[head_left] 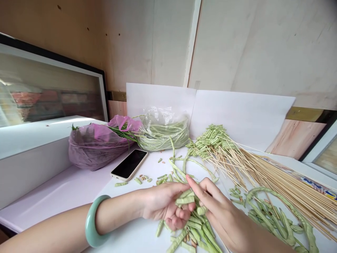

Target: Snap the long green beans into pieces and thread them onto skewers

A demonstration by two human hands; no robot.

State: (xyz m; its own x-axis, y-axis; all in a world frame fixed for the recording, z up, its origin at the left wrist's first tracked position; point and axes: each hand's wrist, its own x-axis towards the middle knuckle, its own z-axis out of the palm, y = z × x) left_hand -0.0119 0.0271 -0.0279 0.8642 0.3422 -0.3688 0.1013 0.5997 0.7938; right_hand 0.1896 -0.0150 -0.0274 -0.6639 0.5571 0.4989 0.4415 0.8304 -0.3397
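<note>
My left hand (pixel 171 203), with its palm turned up, has its fingers curled around several short-cut green bean pieces (pixel 185 200). Close against it on the right is my right hand (pixel 223 211), its fingers bent and closed at a short bean piece (pixel 202 210); part of its grip is hidden from me. Below both hands lies a loose pile of cut green beans (pixel 195 228) on the white tabletop, with some brownish seeds among them. A few long, uncut beans (pixel 177 170) stretch out just behind my fingertips.
Wooden skewers (pixel 284 186) lie at the right, many tipped with threaded bean pieces (pixel 213 140). More beans (pixel 281 221) curl at the front right. A phone (pixel 129 164), a purple bag (pixel 96 146) and a clear bag of long beans (pixel 164 131) stand behind on the left.
</note>
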